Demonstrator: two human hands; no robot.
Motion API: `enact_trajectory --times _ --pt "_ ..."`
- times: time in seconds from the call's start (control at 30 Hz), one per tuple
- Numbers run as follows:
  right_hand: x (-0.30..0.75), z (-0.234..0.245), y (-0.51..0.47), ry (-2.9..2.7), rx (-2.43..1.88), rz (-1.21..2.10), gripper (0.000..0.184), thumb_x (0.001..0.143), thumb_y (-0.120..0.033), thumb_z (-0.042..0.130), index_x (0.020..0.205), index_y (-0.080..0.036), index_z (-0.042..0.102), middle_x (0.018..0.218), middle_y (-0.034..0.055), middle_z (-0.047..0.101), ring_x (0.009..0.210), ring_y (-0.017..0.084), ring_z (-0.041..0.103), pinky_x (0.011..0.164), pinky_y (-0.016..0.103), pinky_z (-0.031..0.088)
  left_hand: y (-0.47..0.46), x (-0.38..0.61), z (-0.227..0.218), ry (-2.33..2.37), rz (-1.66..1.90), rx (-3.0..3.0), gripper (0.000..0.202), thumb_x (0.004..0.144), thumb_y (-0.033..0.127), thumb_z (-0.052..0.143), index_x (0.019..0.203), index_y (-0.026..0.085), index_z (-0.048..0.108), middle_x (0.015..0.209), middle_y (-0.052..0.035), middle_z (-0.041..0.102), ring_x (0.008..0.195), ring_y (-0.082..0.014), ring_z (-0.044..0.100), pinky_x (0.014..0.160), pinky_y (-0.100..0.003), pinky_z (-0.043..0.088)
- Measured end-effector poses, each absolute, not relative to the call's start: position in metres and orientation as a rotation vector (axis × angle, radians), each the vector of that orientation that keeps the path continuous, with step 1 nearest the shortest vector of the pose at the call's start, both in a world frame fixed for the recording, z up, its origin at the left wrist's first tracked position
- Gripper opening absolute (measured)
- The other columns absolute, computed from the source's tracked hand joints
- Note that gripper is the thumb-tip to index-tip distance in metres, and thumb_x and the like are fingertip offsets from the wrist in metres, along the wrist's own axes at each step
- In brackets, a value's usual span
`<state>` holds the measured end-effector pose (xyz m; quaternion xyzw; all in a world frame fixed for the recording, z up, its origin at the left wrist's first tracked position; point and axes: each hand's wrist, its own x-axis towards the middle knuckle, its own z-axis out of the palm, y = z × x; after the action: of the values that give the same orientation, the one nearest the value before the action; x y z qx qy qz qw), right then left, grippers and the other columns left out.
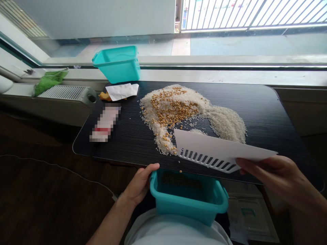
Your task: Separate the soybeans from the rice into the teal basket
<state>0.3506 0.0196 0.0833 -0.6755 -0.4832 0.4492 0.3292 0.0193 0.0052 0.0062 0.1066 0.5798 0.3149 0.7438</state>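
Note:
A turquoise plastic bin (189,197) is against my body, just below the table's front edge, with dark grain-like contents at its bottom. My left hand (139,183) grips its left end, thumb by the rim and the other fingers partly hidden. In my right hand (277,172) is a white slotted panel (217,146), pinched at its right end and tilted over the front of the table. Behind the panel spreads a pile of white rice (227,124) mixed with yellow-brown soybeans (176,110). One loose bean (181,171) lies at the table edge above the bin.
The dark table (265,115) stands under a window. Another turquoise bin (120,66) is at the back left, near white paper (122,92) and a blurred-out item (106,122). A radiator (61,93) with a green cloth (51,81) is further left.

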Motion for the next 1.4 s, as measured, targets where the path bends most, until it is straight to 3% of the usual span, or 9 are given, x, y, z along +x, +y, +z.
enact_trajectory --times 0.13,0.27,0.47,0.67,1.07,1.2,1.4 --pt "0.353 0.073 0.022 -1.337 -1.701 1.161 0.041 0.061 -0.067 0.088 0.063 -0.026 0.083 0.068 0.0070 0.078 0.063 0.022 0.074 0.056 0.022 0.062 0.007 0.022 0.010 1.267 0.694 0.221 0.038 0.056 0.045 0.094 0.070 0.012 0.080 0.069 -0.0066 0.075 0.065 -0.0172 0.065 0.068 -0.024 0.054" --pt "0.337 0.082 0.030 -1.321 -1.612 1.159 0.039 0.057 -0.066 0.090 0.062 -0.028 0.083 0.066 0.0055 0.077 0.057 0.018 0.072 0.054 0.020 0.061 0.007 0.023 0.012 1.259 0.702 0.221 0.040 0.055 0.044 0.095 0.075 0.012 0.082 0.072 -0.0077 0.077 0.071 -0.0205 0.068 0.070 -0.025 0.055" --pt "0.328 0.095 0.032 -1.310 -1.591 1.156 0.045 0.050 -0.070 0.090 0.053 -0.027 0.079 0.054 0.0047 0.071 0.049 0.018 0.066 0.054 0.025 0.063 0.006 0.019 0.008 1.263 0.681 0.243 0.036 0.062 0.045 0.092 0.069 0.012 0.079 0.067 -0.0063 0.074 0.062 -0.0157 0.062 0.064 -0.023 0.050" --pt "0.328 0.091 0.032 -1.379 -1.536 1.214 0.030 0.061 -0.056 0.091 0.063 -0.027 0.083 0.065 0.0031 0.075 0.058 0.018 0.068 0.061 0.024 0.063 0.005 0.019 0.008 1.270 0.685 0.251 0.033 0.065 0.044 0.090 0.065 0.013 0.077 0.064 -0.0043 0.071 0.060 -0.0141 0.059 0.063 -0.023 0.050" --pt "0.348 0.086 0.021 -1.304 -1.716 1.150 0.045 0.052 -0.070 0.090 0.056 -0.026 0.081 0.056 0.0065 0.073 0.051 0.019 0.068 0.047 0.021 0.058 0.006 0.022 0.010 1.281 0.689 0.223 0.037 0.058 0.045 0.094 0.066 0.013 0.078 0.066 -0.0050 0.074 0.061 -0.0146 0.062 0.065 -0.023 0.052" --pt "0.366 0.078 0.018 -1.352 -1.770 1.129 0.044 0.060 -0.069 0.087 0.066 -0.025 0.084 0.073 0.0080 0.079 0.065 0.025 0.075 0.059 0.028 0.064 0.006 0.020 0.009 1.286 0.692 0.232 0.037 0.059 0.045 0.094 0.064 0.013 0.076 0.064 -0.0038 0.072 0.059 -0.0132 0.060 0.063 -0.023 0.050" --pt "0.360 0.078 0.025 -1.413 -1.674 1.105 0.037 0.063 -0.063 0.088 0.065 -0.027 0.082 0.066 0.0035 0.076 0.064 0.022 0.072 0.064 0.030 0.066 0.005 0.019 0.006 1.276 0.695 0.244 0.035 0.063 0.043 0.092 0.058 0.015 0.072 0.059 -0.0019 0.068 0.054 -0.0126 0.057 0.058 -0.024 0.046"
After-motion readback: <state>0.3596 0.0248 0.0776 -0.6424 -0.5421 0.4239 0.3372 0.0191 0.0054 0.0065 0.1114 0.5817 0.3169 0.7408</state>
